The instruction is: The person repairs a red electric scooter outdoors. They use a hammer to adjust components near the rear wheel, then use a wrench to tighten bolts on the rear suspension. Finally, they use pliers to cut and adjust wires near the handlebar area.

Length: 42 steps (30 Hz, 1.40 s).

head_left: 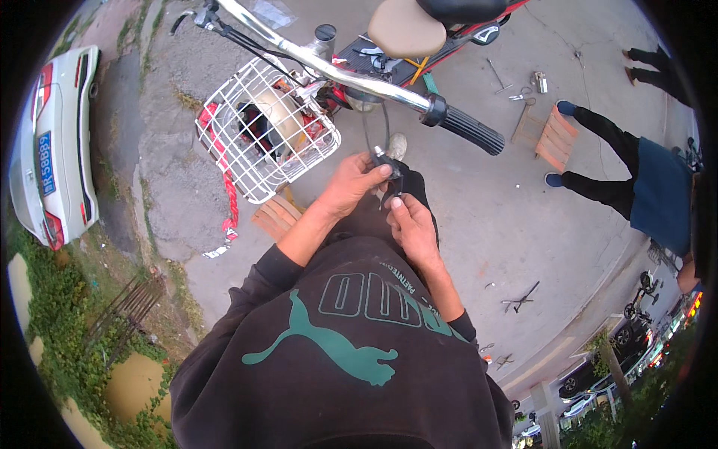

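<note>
My left hand [353, 183] grips a small black brake lever assembly [390, 165], its thumb across the upper part near a silver fitting. My right hand [413, 232] pinches the lower part of the same assembly just below and to the right. Dark cables run up from the part toward the chrome handlebar [351, 78], which has a black rubber grip [471, 129] at its right end and another lever at top left. A white wire basket [262, 135] holding a cream rounded object hangs left of my hands. My fingertips are partly hidden.
Above are a tan-and-black seat [407, 26] and a cluttered footboard. Small wooden stools [550, 138] flank me, with scattered tools [521, 96] on the pavement. A person [658, 194] in dark clothes stands right, another's legs [651, 67] beyond. A white car [63, 142] is at left.
</note>
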Available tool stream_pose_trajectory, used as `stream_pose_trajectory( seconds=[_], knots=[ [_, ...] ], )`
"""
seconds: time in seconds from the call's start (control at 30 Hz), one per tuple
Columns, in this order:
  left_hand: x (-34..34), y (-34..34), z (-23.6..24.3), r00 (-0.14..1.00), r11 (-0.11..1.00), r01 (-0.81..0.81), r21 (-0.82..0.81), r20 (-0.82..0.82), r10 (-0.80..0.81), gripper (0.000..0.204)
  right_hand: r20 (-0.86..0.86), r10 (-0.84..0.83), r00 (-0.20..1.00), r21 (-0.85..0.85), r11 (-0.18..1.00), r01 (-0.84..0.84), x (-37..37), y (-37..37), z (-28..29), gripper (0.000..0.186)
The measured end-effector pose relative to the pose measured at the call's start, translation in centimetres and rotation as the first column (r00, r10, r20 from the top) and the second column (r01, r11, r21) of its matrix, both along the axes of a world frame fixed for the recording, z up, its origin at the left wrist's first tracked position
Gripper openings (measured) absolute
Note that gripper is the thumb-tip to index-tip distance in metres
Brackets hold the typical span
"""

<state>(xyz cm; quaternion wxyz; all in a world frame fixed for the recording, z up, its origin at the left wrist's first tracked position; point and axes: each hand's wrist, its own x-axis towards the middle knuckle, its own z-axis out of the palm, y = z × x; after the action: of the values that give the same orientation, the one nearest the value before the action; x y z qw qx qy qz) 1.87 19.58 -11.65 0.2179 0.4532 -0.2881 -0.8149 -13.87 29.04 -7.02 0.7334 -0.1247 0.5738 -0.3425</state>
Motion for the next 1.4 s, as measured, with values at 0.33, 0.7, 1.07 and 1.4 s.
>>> stream_pose_trajectory(
  seconds=[0.33,0.7,1.07,1.4],
  knots=[
    [1.0,-0.7,-2.3,0.924,0.969,0.245,-0.021,0.309,-0.227,0.037,-0.296,0.146,0.944,-0.164,0.966,-0.201,-1.1,-0.3,-1.0,0.031],
    [-0.7,-7.0,0.7,0.818,0.789,0.569,-0.232,0.260,-0.513,0.025,-0.620,-0.043,0.783,-0.363,0.901,-0.238,-1.8,-5.0,-4.6,0.051],
    [4.7,-11.1,2.4,0.602,0.569,0.798,-0.200,0.307,-0.737,0.026,-0.414,0.053,0.909,-0.269,0.947,-0.178,2.4,-10.0,-3.8,0.043],
    [7.4,-9.2,-1.4,0.792,0.775,0.603,-0.190,0.261,-0.552,0.033,-0.341,-0.085,0.936,-0.255,0.967,-0.005,4.5,-9.2,-5.8,0.034]
  ],
)
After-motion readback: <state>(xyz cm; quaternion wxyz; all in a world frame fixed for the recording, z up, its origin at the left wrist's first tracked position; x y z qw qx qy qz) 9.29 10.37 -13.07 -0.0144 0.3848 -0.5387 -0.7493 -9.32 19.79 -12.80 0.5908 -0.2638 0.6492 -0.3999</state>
